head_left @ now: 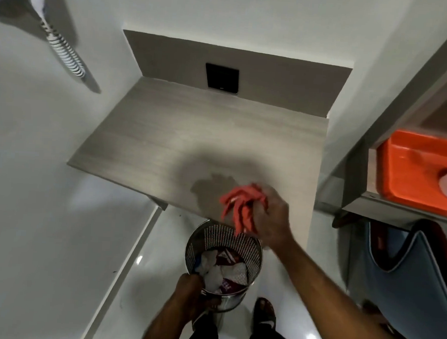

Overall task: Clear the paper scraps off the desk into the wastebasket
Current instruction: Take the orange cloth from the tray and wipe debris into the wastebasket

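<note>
A grey wood-grain desk (182,140) fills the middle of the view; I see no scraps lying on its top. My right hand (271,219) is shut on a bunch of orange-red paper scraps (241,207), blurred, at the desk's front edge, above the wastebasket. The round perforated metal wastebasket (254,252) stands on the floor below that edge, holding white and dark red crumpled paper (218,271). My left hand (189,287) grips the basket's near rim.
A black wall plate (222,78) sits on the panel behind the desk. At the right, a shelf holds an orange tray (410,175), and a blue-grey bag (406,285) hangs beneath it. A striped coiled thing (65,49) hangs at upper left. My sandalled foot (266,313) stands beside the basket.
</note>
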A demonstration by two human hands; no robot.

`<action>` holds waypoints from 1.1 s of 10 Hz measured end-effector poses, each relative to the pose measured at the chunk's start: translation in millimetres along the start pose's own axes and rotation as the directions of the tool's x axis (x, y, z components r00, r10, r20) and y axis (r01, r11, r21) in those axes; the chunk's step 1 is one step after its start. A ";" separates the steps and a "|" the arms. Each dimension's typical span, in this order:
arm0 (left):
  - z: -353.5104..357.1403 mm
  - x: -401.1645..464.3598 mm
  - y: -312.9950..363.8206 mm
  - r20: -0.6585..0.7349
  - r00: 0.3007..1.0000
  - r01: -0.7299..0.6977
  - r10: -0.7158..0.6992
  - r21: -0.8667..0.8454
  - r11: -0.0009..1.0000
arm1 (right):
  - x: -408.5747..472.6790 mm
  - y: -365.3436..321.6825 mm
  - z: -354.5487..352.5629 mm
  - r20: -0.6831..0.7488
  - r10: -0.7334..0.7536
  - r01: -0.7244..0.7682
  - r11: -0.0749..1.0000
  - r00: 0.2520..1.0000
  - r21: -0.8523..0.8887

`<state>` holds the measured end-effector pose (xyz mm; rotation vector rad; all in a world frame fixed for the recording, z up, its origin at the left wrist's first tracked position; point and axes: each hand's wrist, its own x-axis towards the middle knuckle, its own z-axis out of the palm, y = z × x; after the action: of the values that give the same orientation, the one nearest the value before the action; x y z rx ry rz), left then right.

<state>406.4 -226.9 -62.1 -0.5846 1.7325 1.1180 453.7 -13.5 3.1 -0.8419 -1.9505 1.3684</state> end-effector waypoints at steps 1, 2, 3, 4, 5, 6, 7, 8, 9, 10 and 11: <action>-9.4 -11.1 13.4 0.063 0.998 0.000 0.001 -0.006 1.000 | 50.6 14.1 -4.4 -0.128 0.036 -0.059 0.982 0.991 -0.179; -23.4 -4.0 20.6 0.141 0.990 0.021 -0.019 -0.010 1.000 | 65.3 48.7 13.8 -0.043 0.136 -0.138 0.842 0.990 -0.522; -40.6 5.1 28.0 0.175 0.983 0.049 -0.047 -0.007 0.999 | 70.5 61.4 45.5 0.062 0.171 -0.062 0.638 0.983 -0.768; -52.3 19.2 28.9 0.190 0.980 0.058 -0.060 0.014 0.998 | 66.7 50.3 67.7 0.193 0.148 0.059 0.630 0.970 -0.774; -63.0 27.0 30.3 0.181 0.982 0.047 -0.058 0.063 0.997 | 26.8 42.3 89.5 0.405 0.022 0.277 0.696 0.914 -0.663; -76.2 31.6 32.6 0.239 0.970 0.030 -0.044 0.059 0.998 | -38.8 41.7 107.9 0.533 -0.044 0.339 0.815 0.845 -0.470; -82.4 33.9 27.9 0.269 0.963 0.000 -0.033 0.120 0.993 | -92.6 50.2 103.4 0.568 0.088 0.153 0.919 0.818 -0.362; -78.8 50.8 1.9 0.220 0.975 -0.089 0.026 0.282 0.955 | -136.9 66.6 93.2 0.469 0.181 0.005 0.929 0.865 -0.370; -71.8 78.9 -21.8 0.202 0.979 -0.082 0.008 0.358 0.930 | -161.9 88.5 82.4 0.238 0.249 -0.151 0.919 0.939 -0.364; -57.5 125.3 -47.1 0.229 0.971 -0.017 -0.075 0.372 0.928 | -177.7 125.3 70.3 0.125 0.306 -0.236 0.888 0.944 -0.394; -32.3 177.8 -81.0 0.211 0.968 0.042 -0.134 0.390 0.920 | -191.9 180.7 58.7 0.081 0.351 -0.292 0.868 0.933 -0.400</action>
<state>378.7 -275.6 -252.0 -0.2716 1.6409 0.7225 554.4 -148.5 -208.1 -1.3358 -2.3202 1.2765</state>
